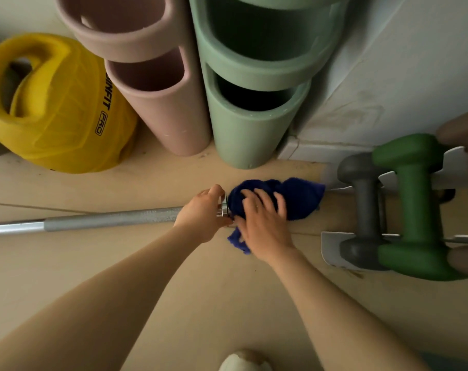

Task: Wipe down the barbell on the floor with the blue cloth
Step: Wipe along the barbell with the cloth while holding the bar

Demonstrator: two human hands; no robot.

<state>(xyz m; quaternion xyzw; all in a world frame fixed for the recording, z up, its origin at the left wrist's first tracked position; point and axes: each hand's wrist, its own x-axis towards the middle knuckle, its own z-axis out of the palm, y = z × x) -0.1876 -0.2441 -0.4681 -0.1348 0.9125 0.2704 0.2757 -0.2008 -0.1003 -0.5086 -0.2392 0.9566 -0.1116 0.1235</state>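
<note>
A tan floor (120,263) fills most of the frame, and a pale wall (404,76) is seen at the upper right. Stacked green holders (251,124) stand at the upper middle, with stacked pink holders (157,97) just beside them on the left. A yellow weighted ball (64,113) with a moulded handle rests at the upper left. At the right edge, a green dumbbell (412,207) and a grey dumbbell (364,207) are held side by side on a white rack (332,247).

The barbell (107,220) is laid on the floor, running from the left edge towards the middle of the frame; its shaft is smooth near the left edge and knurled further in, and a metal collar is visible between the two hands. The blue cloth (299,199) is bunched over the bar's right end, just right of centre, with a loose corner trailing below the right hand near the floor.

The left hand (203,212) is closed around the bar beside the collar. The right hand (262,223) is pressed on top of the cloth with fingers spread and curled over it, holding it against the bar. A pale rounded object (243,362), cut off by the frame, is seen at the bottom middle.
</note>
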